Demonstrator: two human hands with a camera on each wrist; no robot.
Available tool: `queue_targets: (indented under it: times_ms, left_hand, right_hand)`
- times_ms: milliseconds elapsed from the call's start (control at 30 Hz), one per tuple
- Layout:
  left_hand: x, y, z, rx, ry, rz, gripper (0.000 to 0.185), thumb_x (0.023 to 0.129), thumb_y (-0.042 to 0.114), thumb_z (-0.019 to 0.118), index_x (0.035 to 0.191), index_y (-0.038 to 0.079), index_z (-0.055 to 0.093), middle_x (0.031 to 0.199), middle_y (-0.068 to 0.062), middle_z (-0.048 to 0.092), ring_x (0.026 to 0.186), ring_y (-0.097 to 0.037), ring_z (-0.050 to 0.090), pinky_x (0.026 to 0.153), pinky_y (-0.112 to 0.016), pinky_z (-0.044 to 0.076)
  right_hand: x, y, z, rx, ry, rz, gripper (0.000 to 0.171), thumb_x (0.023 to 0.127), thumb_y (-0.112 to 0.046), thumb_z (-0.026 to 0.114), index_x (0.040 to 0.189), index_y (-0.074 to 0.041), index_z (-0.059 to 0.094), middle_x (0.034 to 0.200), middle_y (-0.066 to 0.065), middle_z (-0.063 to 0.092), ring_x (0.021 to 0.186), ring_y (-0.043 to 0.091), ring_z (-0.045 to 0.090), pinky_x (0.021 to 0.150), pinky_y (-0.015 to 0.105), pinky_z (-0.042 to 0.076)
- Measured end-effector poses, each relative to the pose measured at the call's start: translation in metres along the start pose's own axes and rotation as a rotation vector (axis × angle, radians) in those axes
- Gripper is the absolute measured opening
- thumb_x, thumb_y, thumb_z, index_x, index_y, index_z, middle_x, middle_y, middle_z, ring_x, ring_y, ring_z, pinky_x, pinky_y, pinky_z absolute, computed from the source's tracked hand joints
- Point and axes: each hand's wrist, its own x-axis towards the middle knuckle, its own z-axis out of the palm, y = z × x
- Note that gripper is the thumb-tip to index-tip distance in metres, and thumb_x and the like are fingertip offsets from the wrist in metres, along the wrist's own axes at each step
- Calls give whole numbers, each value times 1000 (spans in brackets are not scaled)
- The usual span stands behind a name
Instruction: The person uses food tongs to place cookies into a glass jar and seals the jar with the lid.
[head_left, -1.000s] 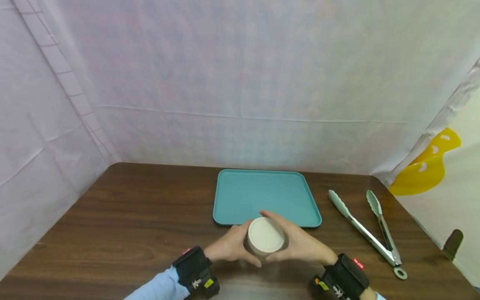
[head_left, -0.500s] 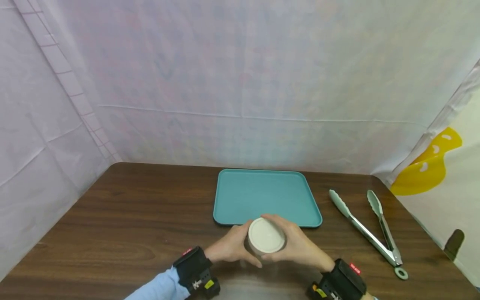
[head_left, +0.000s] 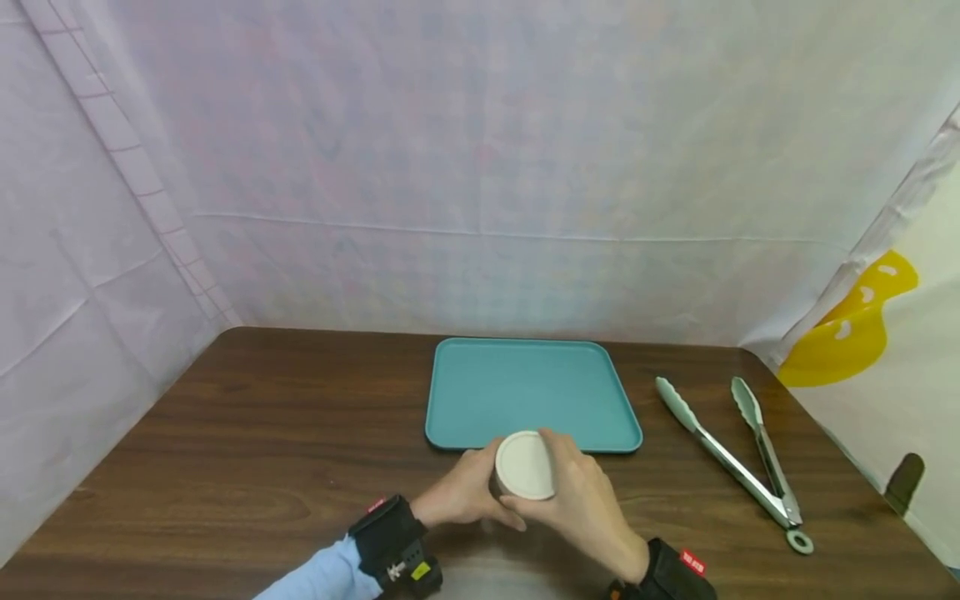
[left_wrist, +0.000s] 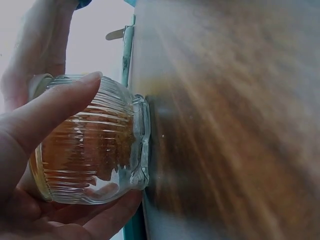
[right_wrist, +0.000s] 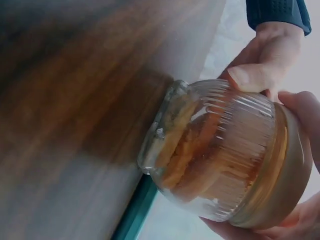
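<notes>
A ribbed glass jar with orange-brown pieces inside stands on the brown table, in front of the tray. Its round off-white lid is on top, partly covered by my fingers in the head view. My left hand grips the glass body from the left, thumb across the near side and fingers behind. From the right, my right hand grips the lid's rim between thumb and fingers. In the right wrist view the lid sits on the jar, and what the pieces are cannot be told.
A teal rectangular tray lies just behind the jar. Spread metal tongs with pale green tips lie to the right. White cloth hangs behind the dark wooden table, and a yellow shape shows on the right side.
My right hand has turned and shifted from around the jar's right side up onto the lid, its wrist lower and further left. The left hand and jar have hardly moved.
</notes>
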Motion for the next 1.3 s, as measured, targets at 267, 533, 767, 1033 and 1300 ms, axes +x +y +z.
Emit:
queue_targets:
  times_ms: [267,533,767,1033,1300]
  left_hand:
    - [0,-1,-1,-5,-23,8,87,56,27,84,126,-1,39,120,-14,53,109,-25,51,95,-34,42]
    - [0,-4,-2,12,-24,49,89,58,30,83,128,-2,37,120,-14,53,108,-24,52,93,-34,43]
    - [2,1,-3,23,-30,-27,89,54,24,85,126,0,39,120,-11,54,109,-23,51,95,-31,41]
    - [1,1,-3,19,-32,-29,89,55,25,85,126,1,39,120,-12,53,108,-24,52,94,-33,42]
    - [1,1,-2,9,-30,-44,88,53,25,85,125,3,41,119,-10,54,108,-23,52,94,-33,42]
  right_hand:
    - [10,22,-22,339,-430,-18,99,66,-44,75,139,-3,23,128,17,40,109,30,46,80,40,46]
    - [23,47,-27,624,-619,-42,80,76,-22,71,140,-25,24,142,8,28,124,32,32,92,47,38]
    - [21,45,-22,571,-528,-77,77,73,-28,74,137,-20,32,132,8,42,114,30,43,86,42,44]
    - [11,32,-14,363,-287,-95,79,68,-38,76,129,-5,40,120,11,51,101,27,53,77,34,50]
    - [0,9,-8,221,-103,65,78,59,-38,80,121,-5,46,110,4,54,94,20,57,71,29,51]
